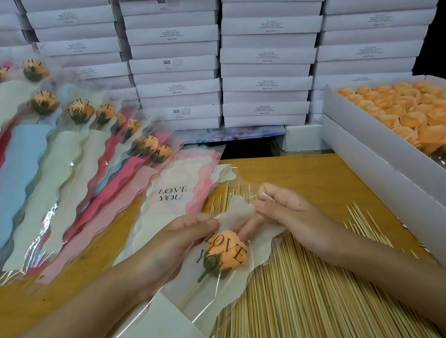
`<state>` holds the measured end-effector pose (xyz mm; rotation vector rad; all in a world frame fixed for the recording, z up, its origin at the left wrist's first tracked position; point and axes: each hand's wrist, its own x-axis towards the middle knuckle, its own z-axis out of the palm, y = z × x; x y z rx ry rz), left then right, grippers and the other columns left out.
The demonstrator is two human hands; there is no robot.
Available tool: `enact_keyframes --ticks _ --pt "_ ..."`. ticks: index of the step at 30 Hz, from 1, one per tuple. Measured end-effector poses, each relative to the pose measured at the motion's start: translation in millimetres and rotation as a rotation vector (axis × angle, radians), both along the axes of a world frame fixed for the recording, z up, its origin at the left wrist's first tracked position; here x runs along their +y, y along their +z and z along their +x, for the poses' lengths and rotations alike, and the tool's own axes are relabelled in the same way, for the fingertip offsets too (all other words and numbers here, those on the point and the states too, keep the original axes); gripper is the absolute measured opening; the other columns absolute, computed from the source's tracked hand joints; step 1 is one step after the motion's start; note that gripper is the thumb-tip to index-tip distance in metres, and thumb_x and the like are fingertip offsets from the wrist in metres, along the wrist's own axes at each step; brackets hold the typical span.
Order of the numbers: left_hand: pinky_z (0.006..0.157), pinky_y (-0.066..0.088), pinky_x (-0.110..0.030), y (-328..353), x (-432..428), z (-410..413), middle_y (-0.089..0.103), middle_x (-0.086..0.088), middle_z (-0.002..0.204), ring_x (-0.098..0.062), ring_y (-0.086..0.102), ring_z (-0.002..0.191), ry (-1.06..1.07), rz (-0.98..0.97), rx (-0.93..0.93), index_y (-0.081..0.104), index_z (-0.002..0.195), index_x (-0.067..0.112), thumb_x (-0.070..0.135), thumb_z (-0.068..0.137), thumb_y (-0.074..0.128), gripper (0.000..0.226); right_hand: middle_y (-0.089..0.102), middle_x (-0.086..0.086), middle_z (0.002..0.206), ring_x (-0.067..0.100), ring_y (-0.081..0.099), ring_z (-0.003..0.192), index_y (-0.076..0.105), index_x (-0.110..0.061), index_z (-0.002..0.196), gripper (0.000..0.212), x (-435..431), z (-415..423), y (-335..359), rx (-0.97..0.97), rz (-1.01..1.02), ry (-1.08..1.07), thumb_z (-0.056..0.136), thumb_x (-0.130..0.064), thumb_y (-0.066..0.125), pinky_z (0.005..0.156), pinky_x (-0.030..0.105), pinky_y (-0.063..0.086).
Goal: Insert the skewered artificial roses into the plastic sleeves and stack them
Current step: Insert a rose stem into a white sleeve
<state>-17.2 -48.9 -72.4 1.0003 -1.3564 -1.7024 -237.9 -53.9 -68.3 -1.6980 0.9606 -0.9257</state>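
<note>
An orange rose on a thin skewer lies inside a clear plastic sleeve printed "LOVE YOU", low in the middle. My left hand pinches the sleeve's top edge on the left of the rose. My right hand pinches the same edge on the right, with fingers reaching into the sleeve's mouth above the rose. A fanned stack of filled sleeves with orange roses covers the table's left side. A pile of empty sleeves lies just above my hands.
A large heap of bamboo skewers lies under and below my hands on the wooden table. A white box of loose orange roses stands at the right. Stacked white boxes form a wall behind.
</note>
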Motion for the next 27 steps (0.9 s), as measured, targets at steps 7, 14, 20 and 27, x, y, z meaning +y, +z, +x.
enact_keyframes --ticks 7,14,20,27 --pt "0.055 0.053 -0.020 3.2 5.9 -0.7 0.075 -0.009 0.083 -0.015 0.071 0.066 0.078 0.028 -0.003 0.078 0.092 0.015 0.023 0.079 0.067 0.019 0.074 0.017 0.097 0.029 0.071 0.096 0.042 -0.008 0.091 0.019 2.5 -0.2 6.3 -0.107 -0.018 0.066 0.101 -0.023 0.045 0.088 0.034 0.055" --pt "0.084 0.047 -0.014 8.7 6.0 0.6 0.071 0.018 0.112 0.006 0.063 0.103 0.017 -0.129 -0.129 0.068 0.119 0.033 0.041 0.078 0.066 0.041 0.076 0.000 0.089 0.040 0.061 0.088 0.053 -0.012 0.084 0.016 -5.4 -5.6 2.6 -0.174 -0.128 -0.251 0.098 -0.019 0.052 0.081 0.033 0.052" --pt "0.081 0.056 -0.027 7.1 7.1 1.5 0.065 0.000 0.128 -0.020 0.065 0.111 -0.139 -0.085 -0.012 0.053 0.135 0.030 0.021 0.081 0.068 0.056 0.074 -0.003 0.081 0.003 0.068 0.077 0.061 -0.012 0.080 0.013 -15.1 -15.8 -1.1 -0.314 -0.115 -0.493 0.093 -0.012 0.059 0.067 0.017 0.054" --pt "0.062 0.059 -0.034 17.1 10.0 7.8 0.064 -0.023 0.115 -0.031 0.069 0.080 -0.290 -0.038 -0.043 0.047 0.136 0.047 0.031 0.069 0.086 0.080 0.073 -0.009 0.075 0.001 0.067 0.074 0.064 -0.016 0.081 0.013 -24.9 -23.6 -6.4 -0.419 -0.114 -0.681 0.093 -0.013 0.062 0.061 0.012 0.050"
